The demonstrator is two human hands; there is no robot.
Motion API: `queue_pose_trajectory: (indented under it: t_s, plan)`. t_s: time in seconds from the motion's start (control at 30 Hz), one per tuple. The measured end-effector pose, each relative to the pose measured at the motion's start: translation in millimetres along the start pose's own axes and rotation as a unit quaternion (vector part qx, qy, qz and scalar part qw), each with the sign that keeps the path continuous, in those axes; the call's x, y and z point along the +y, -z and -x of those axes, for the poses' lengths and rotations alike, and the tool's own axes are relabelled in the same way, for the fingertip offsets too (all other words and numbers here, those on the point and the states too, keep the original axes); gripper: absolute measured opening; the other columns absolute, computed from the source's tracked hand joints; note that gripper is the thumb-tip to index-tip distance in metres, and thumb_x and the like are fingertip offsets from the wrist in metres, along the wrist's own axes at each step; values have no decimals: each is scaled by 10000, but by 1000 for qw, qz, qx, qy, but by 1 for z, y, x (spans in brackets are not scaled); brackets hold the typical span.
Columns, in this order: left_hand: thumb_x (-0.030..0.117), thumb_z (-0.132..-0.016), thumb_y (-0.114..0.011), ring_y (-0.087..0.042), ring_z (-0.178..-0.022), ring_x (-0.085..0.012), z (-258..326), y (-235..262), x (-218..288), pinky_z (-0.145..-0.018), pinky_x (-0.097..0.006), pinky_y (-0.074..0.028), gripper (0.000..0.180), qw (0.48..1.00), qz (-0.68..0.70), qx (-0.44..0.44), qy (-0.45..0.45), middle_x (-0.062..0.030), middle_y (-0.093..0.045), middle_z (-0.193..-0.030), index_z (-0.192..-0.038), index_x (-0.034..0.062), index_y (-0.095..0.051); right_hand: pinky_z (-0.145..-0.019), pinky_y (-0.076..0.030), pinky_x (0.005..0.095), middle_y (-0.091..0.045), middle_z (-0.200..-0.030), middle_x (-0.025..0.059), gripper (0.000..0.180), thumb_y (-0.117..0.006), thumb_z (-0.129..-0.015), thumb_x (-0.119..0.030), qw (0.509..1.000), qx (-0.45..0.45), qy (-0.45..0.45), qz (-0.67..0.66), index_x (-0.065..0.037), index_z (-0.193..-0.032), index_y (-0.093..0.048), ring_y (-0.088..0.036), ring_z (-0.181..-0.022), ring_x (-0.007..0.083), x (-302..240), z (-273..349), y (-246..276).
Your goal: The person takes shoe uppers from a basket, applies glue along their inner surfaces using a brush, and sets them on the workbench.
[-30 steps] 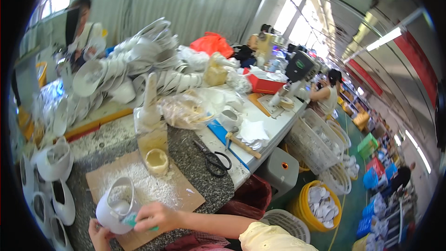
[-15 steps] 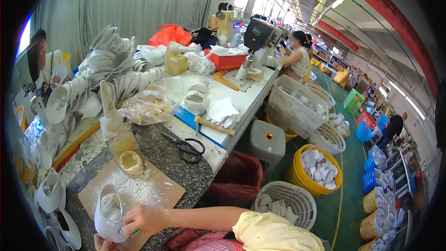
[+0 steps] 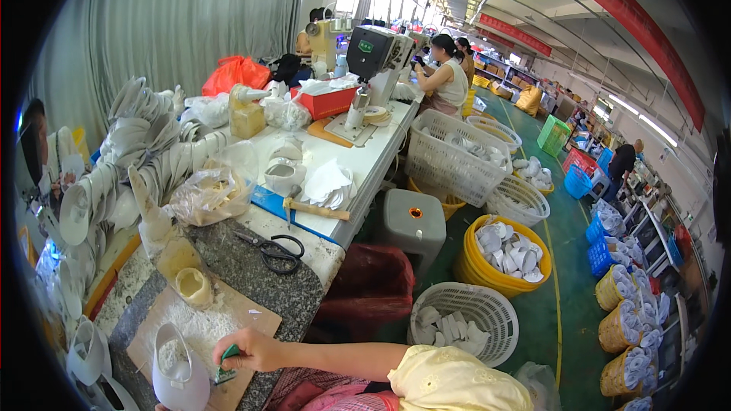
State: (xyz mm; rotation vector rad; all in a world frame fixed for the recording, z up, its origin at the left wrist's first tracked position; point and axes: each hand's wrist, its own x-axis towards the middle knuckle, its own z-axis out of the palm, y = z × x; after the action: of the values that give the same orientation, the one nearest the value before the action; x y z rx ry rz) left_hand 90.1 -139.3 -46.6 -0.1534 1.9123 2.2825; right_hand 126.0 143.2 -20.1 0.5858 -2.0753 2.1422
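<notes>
A white shoe upper (image 3: pixel 180 380) stands on a powder-dusted tan board (image 3: pixel 255 320) at the lower left, its opening facing up. Just to its right, my right hand (image 3: pixel 250 348) grips a small flat green tool (image 3: pixel 227 364); its exact kind is unclear. Only a sliver of my left hand (image 3: pixel 161 407) shows at the bottom edge beside the upper, its fingers mostly hidden. Beyond the upper, a yellowed glue bottle with a tall spout (image 3: pixel 177 257) has an open pale cup (image 3: pixel 193 288) at its near side. Black scissors (image 3: pixel 279 253) lie to the right on the speckled slab.
A hammer (image 3: pixel 316 209) rests on a blue strip near white cut pieces (image 3: pixel 330 184). Stacked white uppers (image 3: pixel 137 137) crowd the left. A sewing machine (image 3: pixel 373 57), grey stool (image 3: pixel 415 221), yellow tub (image 3: pixel 468 259) and white basket (image 3: pixel 499 327) stand to the right. Other people work farther off.
My right hand has drawn back from the upper, and the green tool now shows more fully. My left hand has mostly dropped out of view. The whole view has shifted slightly.
</notes>
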Motion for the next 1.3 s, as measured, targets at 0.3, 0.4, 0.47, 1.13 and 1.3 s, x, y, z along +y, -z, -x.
queue_pose_trajectory:
  t_s: [0.3,0.4,0.47,1.13,1.3]
  plan:
    - [-10,-692,-494,-559,-708,-188,4,3,6,-609,-268,-433,326,999,-26,-9,39,-102,-556,-847,-1017,12,-485,-563,-354,200,-519,-689,0,54,-545,-759,-59,992,-31,-24,-120,-35,-807,-533,-447,-640,57,-3,-4,-3]
    - [1,-693,-515,-561,-738,-221,2,4,4,-619,-290,-436,311,998,-40,-17,36,-119,-559,-843,-1004,8,-495,-572,-364,199,-524,-698,3,53,-545,-744,-25,994,-3,-26,-108,-29,-795,-534,-461,-647,59,-5,-2,-2]
    - [5,-699,-518,-553,-760,-238,2,22,-9,-642,-303,-434,321,995,-92,-45,10,-125,-543,-883,-1018,23,-495,-587,-372,195,-531,-706,5,79,-551,-723,2,993,-28,-22,-112,-22,-797,-537,-476,-663,56,-5,-3,-5]
    - [111,-688,-523,-470,-984,-222,-3,-3,-2,-821,-357,-398,495,998,-4,-38,48,-142,-458,-1080,-1134,-40,-367,-676,-407,229,-540,-814,34,141,-554,-739,-17,971,23,-75,-226,-32,-879,-540,-495,-773,99,22,-39,-19]
    - [29,-718,-478,-539,-818,-137,-10,-18,10,-708,-257,-439,334,990,33,4,139,-76,-550,-920,-1048,-4,-446,-643,-428,264,-566,-814,158,156,-536,-689,71,995,93,22,-5,-9,-821,-563,-535,-732,194,22,-41,-1]
